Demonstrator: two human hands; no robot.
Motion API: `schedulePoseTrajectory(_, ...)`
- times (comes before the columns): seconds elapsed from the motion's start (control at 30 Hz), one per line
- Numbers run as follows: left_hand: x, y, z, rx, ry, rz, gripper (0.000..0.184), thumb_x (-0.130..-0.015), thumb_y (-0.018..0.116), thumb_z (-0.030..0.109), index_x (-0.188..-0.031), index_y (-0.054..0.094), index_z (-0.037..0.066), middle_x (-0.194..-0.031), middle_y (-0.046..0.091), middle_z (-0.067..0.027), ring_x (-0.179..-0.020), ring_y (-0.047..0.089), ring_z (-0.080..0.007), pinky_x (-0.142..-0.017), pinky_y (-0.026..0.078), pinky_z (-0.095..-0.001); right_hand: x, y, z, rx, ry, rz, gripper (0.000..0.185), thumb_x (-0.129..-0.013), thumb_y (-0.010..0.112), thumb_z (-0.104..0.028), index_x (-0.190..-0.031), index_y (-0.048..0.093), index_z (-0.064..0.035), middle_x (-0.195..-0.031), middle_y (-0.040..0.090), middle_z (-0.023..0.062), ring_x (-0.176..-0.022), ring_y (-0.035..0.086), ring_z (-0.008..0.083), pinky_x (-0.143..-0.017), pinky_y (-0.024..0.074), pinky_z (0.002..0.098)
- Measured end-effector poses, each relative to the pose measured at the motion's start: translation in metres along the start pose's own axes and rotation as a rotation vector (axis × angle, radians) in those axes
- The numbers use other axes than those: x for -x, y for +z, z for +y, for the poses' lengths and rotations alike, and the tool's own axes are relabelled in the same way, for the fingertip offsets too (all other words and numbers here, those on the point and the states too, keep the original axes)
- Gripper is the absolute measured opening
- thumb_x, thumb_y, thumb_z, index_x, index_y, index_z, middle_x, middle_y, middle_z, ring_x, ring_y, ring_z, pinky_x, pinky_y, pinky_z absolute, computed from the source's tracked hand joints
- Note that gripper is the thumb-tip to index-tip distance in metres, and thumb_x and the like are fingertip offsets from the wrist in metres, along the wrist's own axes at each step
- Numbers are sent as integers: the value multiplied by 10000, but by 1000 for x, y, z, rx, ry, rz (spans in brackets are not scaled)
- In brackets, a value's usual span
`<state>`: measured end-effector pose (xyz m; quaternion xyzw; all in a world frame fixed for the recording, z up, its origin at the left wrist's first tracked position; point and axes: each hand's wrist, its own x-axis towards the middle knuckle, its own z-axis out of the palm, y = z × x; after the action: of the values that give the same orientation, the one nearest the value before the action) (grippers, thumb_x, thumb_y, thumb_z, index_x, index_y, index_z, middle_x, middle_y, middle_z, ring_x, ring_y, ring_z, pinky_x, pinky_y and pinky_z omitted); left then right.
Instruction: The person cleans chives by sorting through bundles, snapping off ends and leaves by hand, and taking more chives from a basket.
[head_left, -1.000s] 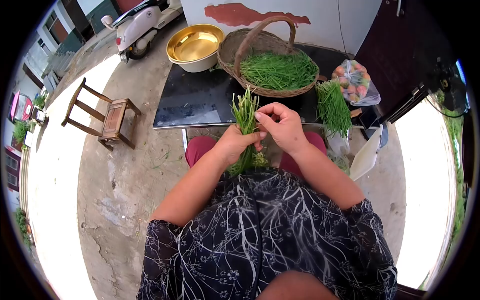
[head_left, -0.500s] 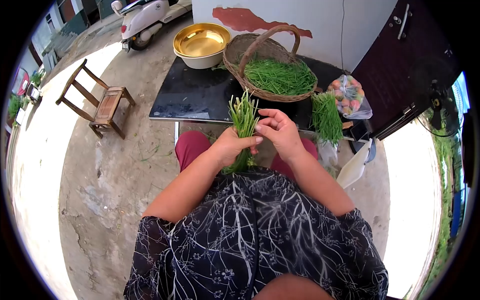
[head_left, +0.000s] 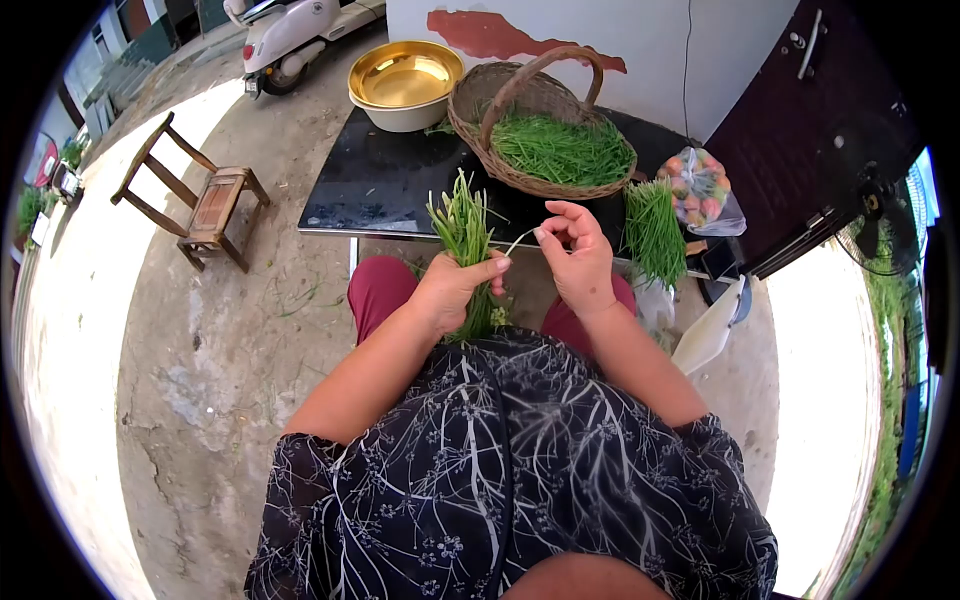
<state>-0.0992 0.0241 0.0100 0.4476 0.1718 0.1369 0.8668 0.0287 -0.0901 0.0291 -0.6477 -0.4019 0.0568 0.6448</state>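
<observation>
My left hand (head_left: 450,290) is wrapped round an upright bunch of green chives (head_left: 460,225) above my lap, with pale stem ends at the top. Between thumb and fingers, my right hand (head_left: 580,262) pinches the tip of a single pale chive stalk (head_left: 521,240), which bends across from the bunch. Beyond both hands, a wicker basket (head_left: 466,112) with a tall handle holds a heap of cut chives (head_left: 565,152). Another bunch of chives (head_left: 655,232) lies over the table edge, right of my right hand.
On the black table (head_left: 365,190) stand a gold basin (head_left: 405,72) set in a white basin (head_left: 400,118) and a plastic bag of round fruit (head_left: 698,195). A wooden chair (head_left: 216,210) is on the left, a scooter (head_left: 300,45) behind, a fan (head_left: 878,215) at right.
My right hand has moved away from the bunch, drawing one stalk out sideways. My left hand and the bunch have shifted slightly left.
</observation>
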Motion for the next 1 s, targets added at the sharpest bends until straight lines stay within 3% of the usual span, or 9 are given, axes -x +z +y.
schedulePoseTrajectory(0.13, -1, -5, -3, 24, -18, -2, 117, -755, 646, 86, -818, 572, 21, -686, 550, -42, -606, 527, -146, -587, 452, -271, -3, -8, 13, 51, 88, 116, 177, -804, 584, -105, -962, 594, -27, -778, 586, 13, -688, 510, 70, -639, 421, 208)
schedulePoseTrajectory(0.23, 0, 0, 0, 24, -12, -11, 124, -757, 645, 90, -821, 568, 18, -691, 556, -48, -605, 528, -145, -584, 453, -271, 3, -5, 10, 103, 125, -176, 284, -836, 578, -287, -886, 636, -13, -826, 572, 39, -873, 512, 122, -799, 398, 276)
schedulePoseTrajectory(0.33, 3, 7, 2, 22, -41, -44, 126, -762, 639, 84, -834, 565, 12, -693, 559, -55, -605, 530, -145, -578, 451, -268, 14, 5, -8, -461, 451, -355, 286, -854, 558, -266, -864, 622, 12, -833, 534, 26, -830, 527, 109, -773, 414, 247)
schedulePoseTrajectory(0.43, 3, 8, 3, -13, -56, -78, 134, -762, 649, 71, -841, 571, -4, -709, 565, -61, -613, 538, -137, -564, 451, -262, 10, 2, -6, -370, 337, -164, 259, -864, 545, -251, -847, 622, -4, -804, 536, 19, -787, 520, 81, -716, 413, 216)
schedulePoseTrajectory(0.47, 3, 6, 4, -22, -70, -79, 140, -761, 648, 64, -853, 573, -10, -715, 568, -63, -615, 539, -135, -567, 454, -261, 5, -4, -3, -398, 423, -77, 240, -874, 529, -252, -852, 626, -34, -809, 568, 18, -788, 509, 70, -698, 397, 210)
schedulePoseTrajectory(0.83, 1, -6, 0, -112, -123, -110, 171, -762, 638, 41, -897, 570, -39, -721, 565, -55, -609, 529, -122, -582, 469, -263, -21, -48, -11, -789, 297, 238, 222, -907, 451, -253, -904, 527, -44, -818, 600, 73, -867, 571, 194, -742, 425, 301)
schedulePoseTrajectory(0.9, 0, -5, -2, -103, -143, -71, 120, -772, 610, 36, -862, 569, -31, -688, 543, -51, -582, 509, -128, -569, 464, -278, -20, -43, -20, -1028, 426, 293, 213, -917, 428, -243, -890, 510, -48, -705, 538, 42, -745, 545, 167, -666, 418, 295)
schedulePoseTrajectory(0.93, -1, -6, -3, -105, -143, -65, 120, -772, 610, 36, -862, 569, -31, -688, 543, -51, -582, 509, -128, -569, 464, -278, -18, -43, -18, -1032, 429, 290, 213, -917, 428, -243, -890, 510, -48, -705, 538, 42, -745, 545, 167, -666, 418, 295)
schedulePoseTrajectory(1.0, -7, -11, -6, -11, -144, -7, 101, -780, 580, 77, -825, 548, -8, -615, 485, -31, -566, 485, -143, -586, 448, -298, -14, -44, -16, -1220, 357, -29, 220, -924, 412, -243, -870, 499, -48, -617, 428, 5, -597, 438, 112, -573, 370, 257)
